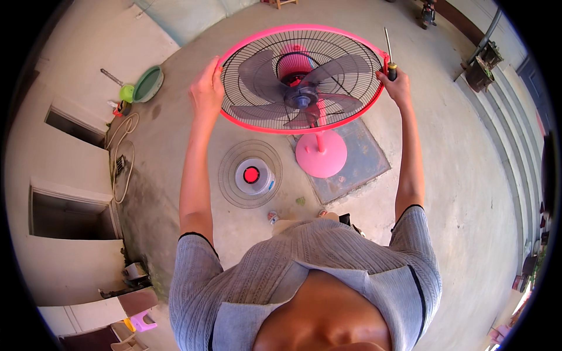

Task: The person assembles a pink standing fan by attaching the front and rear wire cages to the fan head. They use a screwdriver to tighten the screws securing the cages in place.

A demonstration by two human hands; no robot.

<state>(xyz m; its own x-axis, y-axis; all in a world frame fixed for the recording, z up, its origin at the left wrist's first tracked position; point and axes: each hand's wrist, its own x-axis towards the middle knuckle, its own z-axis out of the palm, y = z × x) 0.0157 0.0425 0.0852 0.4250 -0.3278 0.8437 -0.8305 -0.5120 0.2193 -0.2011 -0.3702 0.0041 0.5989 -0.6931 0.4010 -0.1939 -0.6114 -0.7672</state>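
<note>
A pink pedestal fan stands in front of me, its round base (321,154) on the concrete floor. Grey blades (301,93) show inside the wire rear guard, which has a pink rim (293,29). My left hand (206,88) grips the rim's left side. My right hand (397,85) rests against the rim's right side and holds a screwdriver (389,55) with a black and yellow handle, shaft pointing up. The detached front grille (250,174), wire with a silver and red centre cap, lies flat on the floor left of the base.
A grey mat (357,161) lies under the fan base. A green basin (147,83) and a coiled hose (120,153) sit at the left by a wall. Steps (515,134) run along the right. A small pink stool (142,321) is at lower left.
</note>
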